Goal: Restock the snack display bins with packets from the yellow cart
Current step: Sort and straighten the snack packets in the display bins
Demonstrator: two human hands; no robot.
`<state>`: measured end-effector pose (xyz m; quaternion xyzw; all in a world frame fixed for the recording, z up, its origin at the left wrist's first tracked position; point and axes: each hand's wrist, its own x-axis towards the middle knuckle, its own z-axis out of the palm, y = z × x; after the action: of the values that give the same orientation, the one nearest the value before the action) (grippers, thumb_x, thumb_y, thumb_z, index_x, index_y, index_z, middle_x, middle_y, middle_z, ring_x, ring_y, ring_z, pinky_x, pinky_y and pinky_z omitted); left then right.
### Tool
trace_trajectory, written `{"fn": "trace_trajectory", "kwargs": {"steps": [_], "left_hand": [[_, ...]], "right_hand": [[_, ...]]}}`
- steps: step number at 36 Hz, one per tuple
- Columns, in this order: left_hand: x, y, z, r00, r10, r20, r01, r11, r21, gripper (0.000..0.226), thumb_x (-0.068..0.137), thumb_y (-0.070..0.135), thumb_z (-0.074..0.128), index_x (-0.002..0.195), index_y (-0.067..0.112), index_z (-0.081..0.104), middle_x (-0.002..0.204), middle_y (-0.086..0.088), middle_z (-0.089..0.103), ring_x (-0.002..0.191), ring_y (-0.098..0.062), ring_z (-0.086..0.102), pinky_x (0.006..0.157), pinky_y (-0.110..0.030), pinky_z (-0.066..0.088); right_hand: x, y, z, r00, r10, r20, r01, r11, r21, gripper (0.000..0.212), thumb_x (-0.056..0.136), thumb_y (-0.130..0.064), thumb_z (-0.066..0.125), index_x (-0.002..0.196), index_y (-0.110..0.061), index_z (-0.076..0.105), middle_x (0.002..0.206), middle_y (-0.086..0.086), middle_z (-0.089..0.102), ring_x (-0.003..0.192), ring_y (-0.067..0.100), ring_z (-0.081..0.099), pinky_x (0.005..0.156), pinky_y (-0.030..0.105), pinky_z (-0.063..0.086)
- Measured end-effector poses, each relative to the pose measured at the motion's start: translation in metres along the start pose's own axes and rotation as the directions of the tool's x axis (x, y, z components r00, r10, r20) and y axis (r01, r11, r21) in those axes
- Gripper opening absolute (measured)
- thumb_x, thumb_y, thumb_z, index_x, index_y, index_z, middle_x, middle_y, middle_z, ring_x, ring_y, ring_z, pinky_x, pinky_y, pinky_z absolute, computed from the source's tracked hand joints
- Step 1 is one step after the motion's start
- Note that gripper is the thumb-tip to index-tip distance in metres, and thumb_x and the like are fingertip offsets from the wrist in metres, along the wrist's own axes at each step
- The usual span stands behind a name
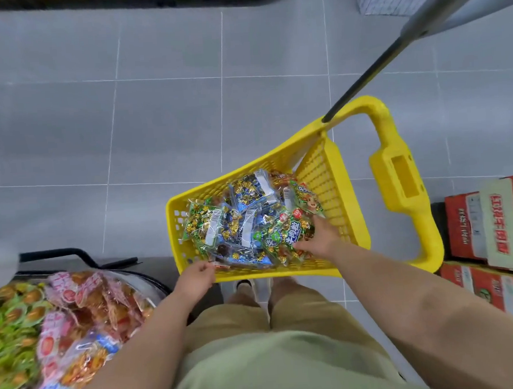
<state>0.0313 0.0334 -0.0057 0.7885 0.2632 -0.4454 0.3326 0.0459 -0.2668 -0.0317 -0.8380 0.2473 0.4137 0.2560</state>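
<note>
- A person stands over a yellow cart (pixel 325 167), seen from above. It sits just right of centre on a grey tiled floor (pixel 156 125), pulled close against the legs so both arms reach in easily.
- The cart holds a loose heap of snack packets (pixel 250 212), clear bags of wrapped sweets with green or blue print. They are the stock waiting to go out.
- The right hand (pixel 318 238) is at 3 o'clock of the heap. Its fingers spread over a green packet (pixel 281 237) and the thumb tucks under the near edge, gripping it, probably to lift it.
- The left hand (pixel 194 279) is at the cart's near rim, at 7 o'clock of the heap. Its curled fingers pinch the corner of a blue packet (pixel 243 256), which looks like a second pick-up.
- A display bin (pixel 153 281) lies at 8 o'clock of the view. It already holds pink packets (pixel 85 295) and blurred green ones, within an arm's swing of the cart.
- Cardboard boxes (pixel 488 226) are stacked at 4 o'clock beside the cart.
</note>
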Motion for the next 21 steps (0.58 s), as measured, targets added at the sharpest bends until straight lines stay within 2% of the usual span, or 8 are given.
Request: {"fn": "trace_trajectory", "kwargs": {"steps": [2, 4, 7, 11, 14, 16, 18, 21], "left_hand": [[0.000, 0.004, -0.004, 1.000, 0.010, 0.008, -0.010, 0.999, 0.039, 0.024, 0.099, 0.024, 0.048, 0.081, 0.013, 0.058, 0.083, -0.011, 0.064, 0.075, -0.023, 0.056, 0.069, -0.030, 0.038], [-0.001, 0.011, -0.007, 1.000, 0.008, 0.027, -0.008, 1.000, 0.014, 0.026, 0.100, 0.021, 0.045, 0.077, 0.016, 0.056, 0.082, -0.009, 0.063, 0.075, -0.023, 0.055, 0.069, -0.029, 0.039], [-0.002, 0.023, -0.009, 0.999, -0.010, 0.037, 0.014, 0.995, -0.103, 0.025, 0.100, 0.017, 0.045, 0.077, 0.019, 0.054, 0.079, -0.005, 0.060, 0.071, -0.018, 0.054, 0.062, -0.027, 0.041], [0.000, 0.042, -0.010, 0.996, -0.018, 0.085, 0.037, 0.972, -0.233, 0.012, 0.099, 0.018, 0.048, 0.090, 0.015, 0.056, 0.082, -0.007, 0.060, 0.070, -0.017, 0.054, 0.061, -0.027, 0.041], [0.002, 0.055, -0.008, 0.990, 0.019, 0.143, 0.026, 0.952, -0.306, 0.011, 0.097, 0.024, 0.055, 0.097, 0.014, 0.059, 0.087, -0.008, 0.065, 0.076, -0.020, 0.060, 0.069, -0.030, 0.049], [0.003, 0.061, -0.007, 0.983, 0.066, 0.173, 0.000, 0.934, -0.357, 0.019, 0.094, 0.034, 0.060, 0.100, 0.016, 0.061, 0.093, -0.007, 0.068, 0.083, -0.020, 0.065, 0.074, -0.031, 0.053], [0.001, 0.067, -0.007, 0.972, 0.118, 0.203, -0.016, 0.896, -0.444, 0.026, 0.090, 0.042, 0.062, 0.100, 0.019, 0.061, 0.091, -0.003, 0.067, 0.087, -0.019, 0.065, 0.075, -0.032, 0.055], [-0.003, 0.071, -0.010, 0.939, 0.183, 0.291, 0.064, 0.738, -0.672, 0.038, 0.078, 0.048, 0.067, 0.104, 0.021, 0.061, 0.097, -0.003, 0.070, 0.095, -0.026, 0.068, 0.071, -0.034, 0.057]], "right_hand": [[0.001, -0.003, 0.004, 0.999, 0.021, -0.048, -0.025, 0.995, -0.096, 0.106, 0.064, -0.061, 0.075, 0.145, -0.013, 0.026, 0.147, 0.012, 0.032, 0.136, 0.030, 0.029, 0.110, 0.040, 0.029], [0.001, -0.005, 0.005, 0.995, 0.025, -0.101, -0.035, 0.995, -0.098, 0.104, 0.061, -0.062, 0.076, 0.141, -0.013, 0.031, 0.143, 0.013, 0.035, 0.133, 0.030, 0.029, 0.108, 0.039, 0.030], [-0.002, -0.006, 0.004, 0.996, 0.004, -0.087, 0.005, 0.994, 0.105, 0.090, 0.064, -0.053, 0.079, 0.134, -0.011, 0.042, 0.138, 0.011, 0.046, 0.124, 0.027, 0.044, 0.095, 0.032, 0.040], [-0.013, -0.013, -0.004, 0.996, -0.024, -0.081, 0.043, 0.969, 0.243, 0.071, 0.073, -0.051, 0.073, 0.127, -0.010, 0.053, 0.132, 0.008, 0.053, 0.112, 0.023, 0.053, 0.083, 0.026, 0.041], [-0.026, -0.023, -0.008, 0.996, -0.058, -0.062, 0.081, 0.879, 0.469, 0.059, 0.078, -0.050, 0.069, 0.118, -0.008, 0.059, 0.113, 0.000, 0.056, 0.101, 0.015, 0.052, 0.079, 0.025, 0.038], [-0.036, -0.035, -0.008, 0.994, -0.101, -0.040, 0.104, 0.799, 0.592, 0.043, 0.080, -0.051, 0.065, 0.095, -0.011, 0.064, 0.099, -0.007, 0.059, 0.092, 0.009, 0.055, 0.071, 0.024, 0.039], [-0.044, -0.052, -0.004, 0.990, -0.136, -0.021, 0.120, 0.776, 0.619, 0.031, 0.083, -0.052, 0.062, 0.071, -0.025, 0.051, 0.076, -0.013, 0.047, 0.073, 0.003, 0.046, 0.061, 0.022, 0.033], [-0.049, -0.076, 0.005, 0.986, -0.164, -0.030, 0.147, 0.770, 0.621, 0.043, 0.085, -0.051, 0.059, 0.068, -0.018, 0.037, 0.067, -0.006, 0.036, 0.062, 0.008, 0.038, 0.058, 0.025, 0.029]]}}
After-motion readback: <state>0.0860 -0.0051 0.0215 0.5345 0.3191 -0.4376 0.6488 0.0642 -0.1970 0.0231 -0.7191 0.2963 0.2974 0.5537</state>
